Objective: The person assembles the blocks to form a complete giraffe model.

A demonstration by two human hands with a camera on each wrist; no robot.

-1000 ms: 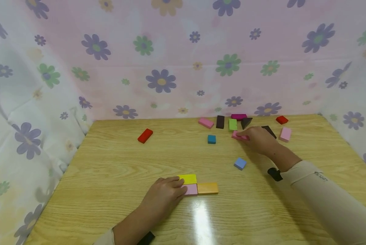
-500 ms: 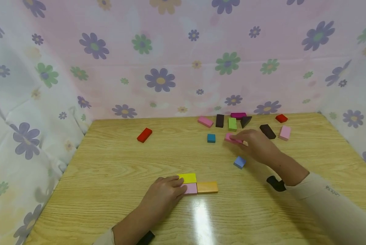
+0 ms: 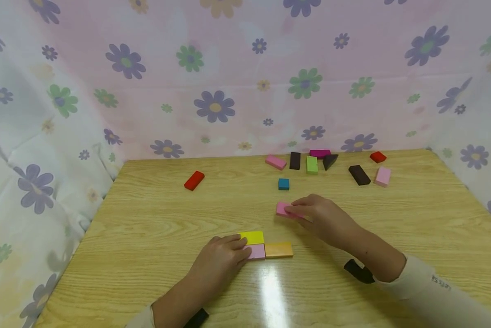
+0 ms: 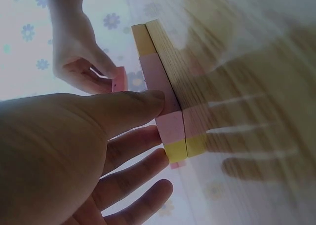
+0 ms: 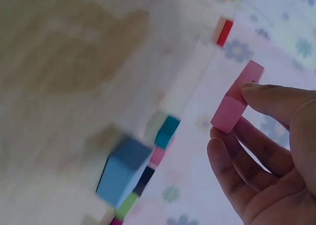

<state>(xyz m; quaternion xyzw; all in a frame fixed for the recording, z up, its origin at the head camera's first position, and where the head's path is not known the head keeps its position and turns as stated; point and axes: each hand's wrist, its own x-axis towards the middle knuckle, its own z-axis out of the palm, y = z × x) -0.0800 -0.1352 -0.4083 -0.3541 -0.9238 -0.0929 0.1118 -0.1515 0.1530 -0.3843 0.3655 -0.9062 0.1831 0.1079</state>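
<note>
My left hand (image 3: 218,259) rests against a yellow block (image 3: 252,238) and a light pink block (image 3: 256,252), which lie side by side. In the left wrist view, the thumb touches the pink block's long side and straight fingers meet the ends of both blocks. End to end with the light pink block sits an orange block (image 3: 279,250). My right hand (image 3: 327,221) pinches a pink block (image 5: 228,114) between thumb and fingers, above the table beyond the orange block. A light blue block (image 5: 123,168) shows in the right wrist view; my right hand hides it in the head view.
A teal block (image 3: 284,184) lies beyond the right hand. Farther back are pink (image 3: 276,162), dark brown (image 3: 359,175), green (image 3: 312,165) and red (image 3: 378,157) blocks. Another red block (image 3: 194,181) lies left. Flowered cloth (image 3: 212,68) encloses the table (image 3: 155,228) at back and sides.
My right hand has carried the pink block leftward and toward me, away from the green block. The left hand and the blocks it touches stay in place.
</note>
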